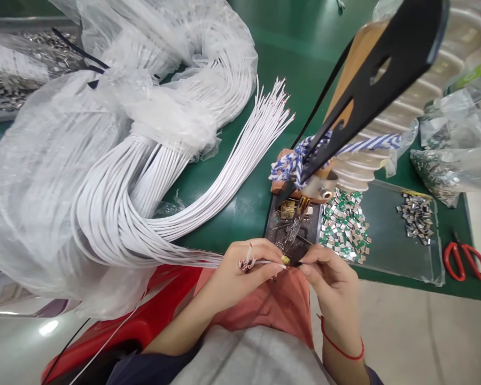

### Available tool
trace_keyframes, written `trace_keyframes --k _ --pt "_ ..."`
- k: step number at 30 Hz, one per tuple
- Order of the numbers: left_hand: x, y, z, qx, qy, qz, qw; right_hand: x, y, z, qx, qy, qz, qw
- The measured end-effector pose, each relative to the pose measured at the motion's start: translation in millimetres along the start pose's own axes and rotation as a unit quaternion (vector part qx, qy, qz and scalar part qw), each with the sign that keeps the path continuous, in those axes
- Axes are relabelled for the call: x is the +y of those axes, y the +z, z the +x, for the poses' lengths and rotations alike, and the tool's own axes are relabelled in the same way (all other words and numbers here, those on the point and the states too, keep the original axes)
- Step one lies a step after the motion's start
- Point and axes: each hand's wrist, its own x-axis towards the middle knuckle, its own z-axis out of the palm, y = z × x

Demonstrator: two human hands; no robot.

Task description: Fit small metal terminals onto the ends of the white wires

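My left hand [252, 264] is closed around several white cables [200, 258], their cut ends poking out between the fingers. One cable's stripped end [284, 266], with a bit of red at the tip, sticks out past my left thumb and forefinger. Thumb and forefinger of my right hand [331, 272] are pinched together close to that tip; what lies between them is too small to make out. Just beyond both hands is a dark tray [292, 235] with metal bits and a yellowish sponge-like piece. A red string circles my right wrist.
A large bundle of white cables [112, 198], partly wrapped in plastic, covers the left. Black bracket [385, 69] and ribbed hose [436, 69] overhang the tray. Small green-and-silver connectors [344, 224], a pile of metal shells [416, 218] and red-handled scissors [465, 261] lie right.
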Motion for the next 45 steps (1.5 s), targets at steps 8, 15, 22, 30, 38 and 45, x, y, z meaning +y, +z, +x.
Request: trace_keyframes --k 8,15,22,30,38,45 --pt "2 4.4 1 0.044 0.008 0.015 0.999 10 7 -5 -0.016 -0.001 -0.046 0.999" --pt "-2 10.5 -3 0.08 0.004 0.038 0.996 16 9 -8 -0.012 -0.02 -0.093 0.995" --pt "-3 12.6 -4 0.106 0.007 0.054 0.993 16 13 -6 0.008 -0.045 -0.113 0.993" --pt "-2 13.6 -5 0.124 0.017 0.084 0.989 17 17 -5 0.009 -0.072 -0.134 0.988" --pt "0 15.5 -3 0.135 0.038 0.09 0.986 9 13 1 0.017 -0.041 -0.05 0.998" --pt "1 14.9 -2 0.133 0.04 0.093 0.986 15 17 3 0.002 -0.044 -0.035 0.998"
